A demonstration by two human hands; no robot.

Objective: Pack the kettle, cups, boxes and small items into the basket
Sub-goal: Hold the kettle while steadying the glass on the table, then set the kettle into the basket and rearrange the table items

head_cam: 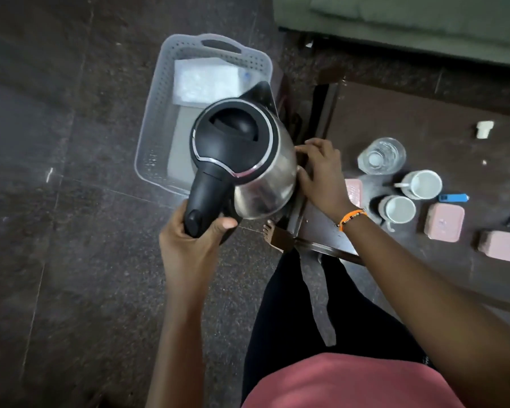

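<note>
Clearly your left hand (199, 231) grips the steel black-lidded kettle (242, 160), hiding the perforated grey plastic basket (159, 113) at twelve o'clock; your right hand (318, 175) rests open against it.

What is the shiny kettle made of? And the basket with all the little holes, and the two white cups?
The kettle body looks like polished steel: it mirrors light. Its lid and handle look like matte black plastic. The basket seems to be pale grey moulded plastic, slightly see-through, with punched holes. The two white cups look like glazed ceramic, smooth and opaque, though enamel can't be excluded.
</note>
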